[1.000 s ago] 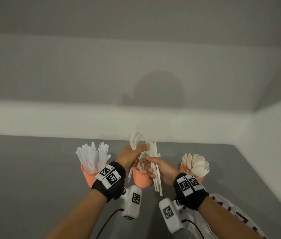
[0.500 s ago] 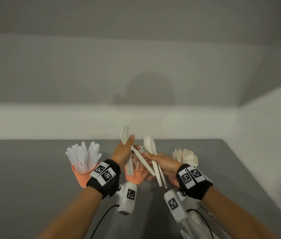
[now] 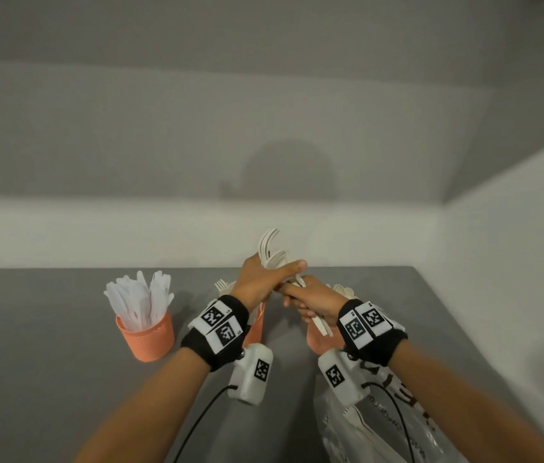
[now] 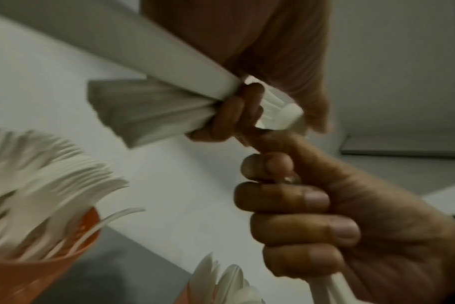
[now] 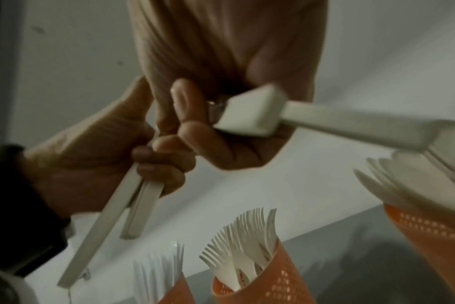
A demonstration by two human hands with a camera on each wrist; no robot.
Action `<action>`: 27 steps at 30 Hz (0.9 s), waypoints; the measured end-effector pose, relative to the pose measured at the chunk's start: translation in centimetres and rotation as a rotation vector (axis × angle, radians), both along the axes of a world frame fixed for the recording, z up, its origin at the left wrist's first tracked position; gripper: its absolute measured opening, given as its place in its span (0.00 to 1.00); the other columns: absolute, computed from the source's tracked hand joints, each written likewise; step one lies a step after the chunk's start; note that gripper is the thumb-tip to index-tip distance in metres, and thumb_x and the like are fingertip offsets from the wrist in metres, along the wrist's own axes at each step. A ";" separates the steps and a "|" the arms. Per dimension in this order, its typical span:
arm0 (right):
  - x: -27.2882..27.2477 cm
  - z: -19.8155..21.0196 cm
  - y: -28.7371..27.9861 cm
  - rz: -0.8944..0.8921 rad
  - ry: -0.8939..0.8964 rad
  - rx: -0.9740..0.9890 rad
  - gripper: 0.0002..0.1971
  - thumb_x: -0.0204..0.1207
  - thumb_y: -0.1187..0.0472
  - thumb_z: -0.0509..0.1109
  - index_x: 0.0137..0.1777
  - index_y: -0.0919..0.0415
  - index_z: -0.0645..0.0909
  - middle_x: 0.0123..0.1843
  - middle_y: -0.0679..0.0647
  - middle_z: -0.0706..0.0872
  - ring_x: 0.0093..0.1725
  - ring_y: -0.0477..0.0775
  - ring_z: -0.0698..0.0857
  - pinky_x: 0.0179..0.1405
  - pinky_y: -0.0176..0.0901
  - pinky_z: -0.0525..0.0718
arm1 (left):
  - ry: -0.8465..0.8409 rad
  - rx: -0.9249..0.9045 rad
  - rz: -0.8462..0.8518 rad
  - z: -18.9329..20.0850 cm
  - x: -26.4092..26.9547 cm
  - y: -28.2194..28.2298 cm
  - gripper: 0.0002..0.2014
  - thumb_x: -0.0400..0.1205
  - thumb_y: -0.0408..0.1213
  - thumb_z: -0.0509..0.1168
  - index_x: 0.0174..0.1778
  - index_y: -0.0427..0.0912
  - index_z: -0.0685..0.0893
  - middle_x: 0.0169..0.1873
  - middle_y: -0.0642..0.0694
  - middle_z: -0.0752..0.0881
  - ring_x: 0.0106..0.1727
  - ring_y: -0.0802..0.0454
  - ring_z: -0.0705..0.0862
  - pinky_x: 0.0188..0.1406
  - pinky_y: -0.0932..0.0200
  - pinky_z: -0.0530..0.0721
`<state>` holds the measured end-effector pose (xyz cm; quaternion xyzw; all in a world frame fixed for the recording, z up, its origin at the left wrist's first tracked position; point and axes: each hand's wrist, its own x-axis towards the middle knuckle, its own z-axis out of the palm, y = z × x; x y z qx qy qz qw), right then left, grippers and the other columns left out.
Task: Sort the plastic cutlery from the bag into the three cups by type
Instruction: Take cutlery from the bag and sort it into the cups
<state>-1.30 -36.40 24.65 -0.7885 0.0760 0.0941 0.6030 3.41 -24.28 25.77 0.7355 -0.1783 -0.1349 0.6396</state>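
Hands met above the middle cup [image 3: 257,324] on the grey table [image 3: 47,329]: the left hand [image 3: 262,279] gripped a bunch of forks [image 3: 272,252], the right hand [image 3: 310,300] clutched cutlery handles [image 3: 320,324]. Knives filled the left cup [image 3: 147,335]; the bag [image 3: 381,426] lay near the right forearm.

From the left wrist, right fingers [image 4: 299,226] curled around handles above the fork cup [image 4: 39,273].

From the right wrist, left fingers [image 5: 159,164] pinched two handles above the cups.

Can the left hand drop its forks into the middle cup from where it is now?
Probably yes. The left hand grips its forks just above the middle cup, whose mouth looks unblocked, though it already holds many forks.
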 end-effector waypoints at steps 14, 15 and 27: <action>0.0 1.3 -3.9 -0.165 -0.284 0.130 0.13 0.83 0.70 0.51 0.62 0.65 0.73 0.54 0.70 0.81 0.49 0.59 0.81 0.63 0.58 0.80 | -0.361 0.122 0.212 1.0 -0.8 -6.0 0.12 0.79 0.38 0.66 0.53 0.35 0.81 0.43 0.41 0.86 0.43 0.47 0.83 0.37 0.62 0.77; 0.0 1.1 -4.3 -0.182 -0.294 0.134 0.12 0.83 0.70 0.52 0.60 0.63 0.74 0.49 0.67 0.82 0.46 0.57 0.82 0.58 0.55 0.82 | -0.323 0.079 0.198 0.9 -0.8 -6.0 0.12 0.79 0.40 0.67 0.52 0.35 0.82 0.41 0.43 0.85 0.41 0.49 0.82 0.35 0.65 0.77; -0.1 -1.0 -8.7 -0.412 -0.330 0.330 0.15 0.80 0.73 0.51 0.38 0.60 0.74 0.32 0.57 0.80 0.37 0.53 0.86 0.44 0.43 0.80 | -0.103 -0.268 0.587 -2.6 2.8 1.0 0.23 0.81 0.49 0.62 0.22 0.44 0.70 0.11 0.52 0.73 0.14 0.58 0.72 0.24 0.62 0.76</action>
